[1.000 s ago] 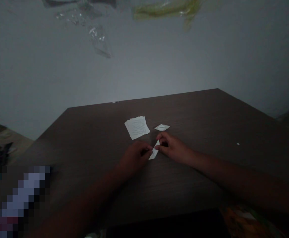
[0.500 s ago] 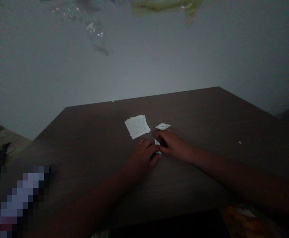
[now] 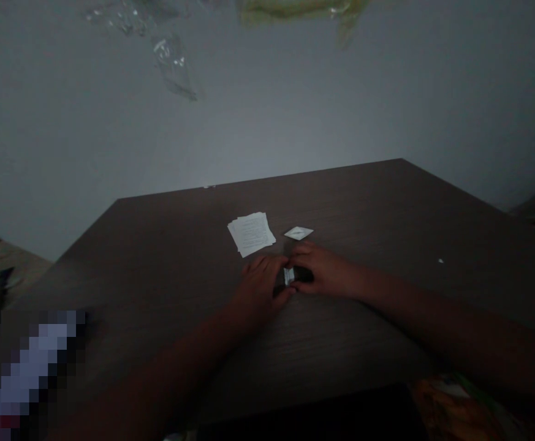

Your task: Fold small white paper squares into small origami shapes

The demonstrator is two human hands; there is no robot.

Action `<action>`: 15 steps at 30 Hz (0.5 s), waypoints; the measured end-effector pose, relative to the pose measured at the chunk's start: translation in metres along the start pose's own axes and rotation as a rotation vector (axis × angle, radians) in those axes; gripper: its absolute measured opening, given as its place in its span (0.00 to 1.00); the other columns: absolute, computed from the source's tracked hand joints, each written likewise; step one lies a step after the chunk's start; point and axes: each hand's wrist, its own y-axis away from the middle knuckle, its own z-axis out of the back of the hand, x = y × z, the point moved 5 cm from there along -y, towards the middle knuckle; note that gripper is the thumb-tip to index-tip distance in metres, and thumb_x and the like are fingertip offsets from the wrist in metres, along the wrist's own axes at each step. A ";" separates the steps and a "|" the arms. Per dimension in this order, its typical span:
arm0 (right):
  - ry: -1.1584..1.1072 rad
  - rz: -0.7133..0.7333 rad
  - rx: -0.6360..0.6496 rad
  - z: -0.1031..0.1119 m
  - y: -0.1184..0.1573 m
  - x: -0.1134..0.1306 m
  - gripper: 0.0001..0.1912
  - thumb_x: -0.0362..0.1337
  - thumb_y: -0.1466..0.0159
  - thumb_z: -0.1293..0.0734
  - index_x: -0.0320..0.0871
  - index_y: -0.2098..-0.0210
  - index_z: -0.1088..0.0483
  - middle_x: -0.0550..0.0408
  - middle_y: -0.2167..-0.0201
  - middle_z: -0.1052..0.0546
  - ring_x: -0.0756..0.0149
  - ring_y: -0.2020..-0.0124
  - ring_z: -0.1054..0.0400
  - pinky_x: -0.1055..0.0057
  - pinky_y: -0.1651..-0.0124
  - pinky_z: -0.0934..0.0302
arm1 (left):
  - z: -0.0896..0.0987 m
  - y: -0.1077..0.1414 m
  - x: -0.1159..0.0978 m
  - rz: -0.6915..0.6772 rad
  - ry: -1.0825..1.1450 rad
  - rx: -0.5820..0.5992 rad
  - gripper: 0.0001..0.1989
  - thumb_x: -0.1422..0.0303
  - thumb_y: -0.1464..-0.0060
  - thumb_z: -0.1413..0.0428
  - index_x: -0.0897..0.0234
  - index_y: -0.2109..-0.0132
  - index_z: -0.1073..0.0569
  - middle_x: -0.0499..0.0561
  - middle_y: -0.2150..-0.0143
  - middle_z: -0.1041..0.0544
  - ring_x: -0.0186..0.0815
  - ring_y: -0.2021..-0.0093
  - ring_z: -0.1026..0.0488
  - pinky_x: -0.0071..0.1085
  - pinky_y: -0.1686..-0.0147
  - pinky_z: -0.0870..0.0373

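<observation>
Closer together now than a moment ago, my left hand point(image 3: 258, 288) and right hand point(image 3: 322, 274) pinch a small folded paper point(image 3: 288, 276) between their fingertips; I'd keep that pressure even.

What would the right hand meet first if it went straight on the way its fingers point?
The right hand would meet the folded white paper first, and seems to touch it already; the left hand lies just beyond.

Folded paper point(image 3: 288, 276) at centre largely hidden between left hand point(image 3: 258, 288) and right hand point(image 3: 322, 272); print on paper stack point(image 3: 251, 234) too small to read; lower-left object point(image 3: 32, 367) pixelated, unidentifiable; green item point(image 3: 299, 9) cut off by top edge; patterned item point(image 3: 455, 407) cut off at lower right.
</observation>
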 end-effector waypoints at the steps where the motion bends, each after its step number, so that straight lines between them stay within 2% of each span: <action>1: -0.005 0.004 -0.005 0.001 0.000 0.001 0.12 0.37 0.28 0.17 0.45 0.46 0.13 0.45 0.47 0.13 0.46 0.40 0.20 0.49 0.33 0.24 | 0.001 0.000 0.000 0.016 -0.010 0.009 0.27 0.71 0.25 0.32 0.60 0.25 0.24 0.65 0.24 0.16 0.60 0.20 0.21 0.62 0.21 0.23; 5: -0.045 0.017 -0.028 0.003 -0.002 -0.003 0.08 0.35 0.28 0.17 0.46 0.51 0.14 0.46 0.49 0.12 0.49 0.42 0.18 0.52 0.34 0.25 | 0.003 -0.003 0.005 0.079 0.002 0.051 0.29 0.67 0.27 0.29 0.56 0.24 0.24 0.63 0.22 0.16 0.63 0.19 0.22 0.66 0.21 0.24; 11: -0.052 -0.033 -0.094 0.000 -0.006 -0.015 0.07 0.29 0.29 0.18 0.47 0.57 0.15 0.50 0.54 0.11 0.51 0.47 0.17 0.54 0.37 0.26 | 0.005 -0.008 0.007 0.140 -0.015 0.090 0.33 0.68 0.31 0.27 0.57 0.23 0.23 0.64 0.20 0.18 0.67 0.17 0.24 0.70 0.21 0.24; 15: -0.052 -0.046 -0.125 -0.003 -0.010 -0.020 0.08 0.28 0.28 0.20 0.48 0.60 0.16 0.52 0.56 0.12 0.53 0.49 0.18 0.54 0.38 0.26 | 0.008 -0.008 0.003 0.155 -0.034 0.111 0.31 0.66 0.31 0.28 0.53 0.25 0.22 0.62 0.20 0.17 0.67 0.16 0.24 0.68 0.22 0.22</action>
